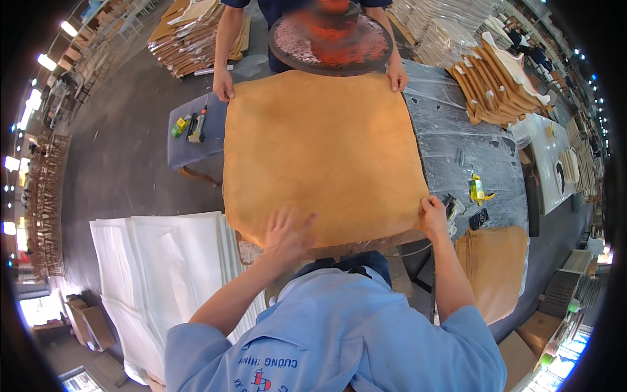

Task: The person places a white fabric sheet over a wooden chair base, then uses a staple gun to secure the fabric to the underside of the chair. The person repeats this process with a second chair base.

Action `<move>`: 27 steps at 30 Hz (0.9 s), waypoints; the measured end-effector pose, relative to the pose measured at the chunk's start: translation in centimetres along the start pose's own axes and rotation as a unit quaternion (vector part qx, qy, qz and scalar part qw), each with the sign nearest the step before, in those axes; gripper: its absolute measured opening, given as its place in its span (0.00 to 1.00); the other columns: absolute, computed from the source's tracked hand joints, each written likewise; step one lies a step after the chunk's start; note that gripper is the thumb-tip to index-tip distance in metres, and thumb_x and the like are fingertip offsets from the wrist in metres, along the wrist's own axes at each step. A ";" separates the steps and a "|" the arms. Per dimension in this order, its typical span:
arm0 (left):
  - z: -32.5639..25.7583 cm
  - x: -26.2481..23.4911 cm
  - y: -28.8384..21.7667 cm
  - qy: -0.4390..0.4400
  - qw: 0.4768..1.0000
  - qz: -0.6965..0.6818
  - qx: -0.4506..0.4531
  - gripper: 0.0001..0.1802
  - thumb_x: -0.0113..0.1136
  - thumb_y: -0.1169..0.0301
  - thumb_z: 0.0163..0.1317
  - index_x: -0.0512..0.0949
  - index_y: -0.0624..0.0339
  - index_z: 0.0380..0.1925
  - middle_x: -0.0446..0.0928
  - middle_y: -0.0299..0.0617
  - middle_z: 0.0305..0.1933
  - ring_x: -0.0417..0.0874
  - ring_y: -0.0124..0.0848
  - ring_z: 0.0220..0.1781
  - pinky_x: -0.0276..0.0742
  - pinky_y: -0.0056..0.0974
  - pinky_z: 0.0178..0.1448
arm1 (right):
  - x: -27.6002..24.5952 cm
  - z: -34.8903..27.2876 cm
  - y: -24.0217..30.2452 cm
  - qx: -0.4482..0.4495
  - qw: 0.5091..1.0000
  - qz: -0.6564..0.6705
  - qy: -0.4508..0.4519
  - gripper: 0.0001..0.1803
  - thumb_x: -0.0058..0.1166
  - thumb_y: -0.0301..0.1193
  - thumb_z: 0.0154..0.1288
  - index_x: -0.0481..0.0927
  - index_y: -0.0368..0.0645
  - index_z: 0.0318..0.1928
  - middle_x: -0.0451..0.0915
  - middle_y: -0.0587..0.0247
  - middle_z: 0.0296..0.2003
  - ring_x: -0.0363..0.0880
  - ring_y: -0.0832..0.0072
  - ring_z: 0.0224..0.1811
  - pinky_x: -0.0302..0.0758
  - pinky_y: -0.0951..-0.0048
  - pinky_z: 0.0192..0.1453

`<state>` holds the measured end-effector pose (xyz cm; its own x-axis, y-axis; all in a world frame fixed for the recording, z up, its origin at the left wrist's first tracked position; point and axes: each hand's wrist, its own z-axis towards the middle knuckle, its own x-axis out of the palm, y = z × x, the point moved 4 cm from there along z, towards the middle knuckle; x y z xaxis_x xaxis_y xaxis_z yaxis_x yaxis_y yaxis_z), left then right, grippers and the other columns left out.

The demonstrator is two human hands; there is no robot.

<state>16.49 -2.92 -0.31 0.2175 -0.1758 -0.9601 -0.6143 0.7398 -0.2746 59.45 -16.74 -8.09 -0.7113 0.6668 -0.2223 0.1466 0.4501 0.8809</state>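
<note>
A large tan leather sheet (320, 157) lies spread out in front of me, its near edge rounded at the corners. My left hand (287, 236) rests flat on its near left part, fingers spread and slightly blurred. At the near right corner, my right hand (432, 217) pinches the sheet's edge between thumb and fingers. Across from me a co-worker in dark blue holds both far corners, with one hand (223, 86) at the left and the other hand (398, 76) at the right. A round, speckled hat (294, 42) hides the co-worker's head.
To the left stands a blue padded seat (196, 147) with a gun-shaped tool (198, 126) on it. White sheets (157, 261) are stacked near left. The plastic-covered table (450, 130) at right carries a yellow packet (479, 188), a black device (479, 219) and smaller tan pieces (496, 268).
</note>
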 end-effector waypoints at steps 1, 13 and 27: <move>0.2 1.3 -0.4 -0.009 1.000 -0.005 0.008 0.34 0.68 0.49 0.72 0.78 0.37 0.77 0.71 0.49 0.79 0.67 0.55 0.82 0.59 0.70 0.84 | -0.7 -0.1 1.1 -0.051 0.995 -0.070 -0.047 0.08 0.61 0.30 0.81 0.86 0.40 0.52 0.84 0.67 0.37 0.77 0.76 0.37 0.76 0.68 0.46; -1.5 6.5 -0.3 -0.074 0.997 0.016 0.026 0.41 0.65 0.47 0.70 0.71 0.37 0.82 0.67 0.43 0.86 0.61 0.50 0.90 0.49 0.74 0.89 | 17.7 -12.5 7.9 -0.382 0.735 -0.435 0.353 0.15 0.74 0.35 0.68 0.83 0.45 0.47 0.84 0.50 0.46 0.86 0.45 0.49 0.82 0.46 0.50; -26.3 5.8 -3.4 -0.278 0.739 -0.254 -0.558 0.22 0.64 0.59 0.78 0.84 0.55 0.66 0.86 0.53 0.62 0.86 0.55 0.64 0.83 0.54 0.71 | 21.1 -12.2 4.1 -0.447 0.640 -0.452 0.432 0.15 0.71 0.29 0.59 0.73 0.39 0.33 0.75 0.46 0.34 0.76 0.42 0.40 0.72 0.43 0.45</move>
<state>-0.11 -23.54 -6.39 0.7236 0.2764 -0.6325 -0.5216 -0.3811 -0.7633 36.65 -8.05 -4.06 -0.3995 -0.3767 -0.8358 -0.7704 -0.3561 0.5288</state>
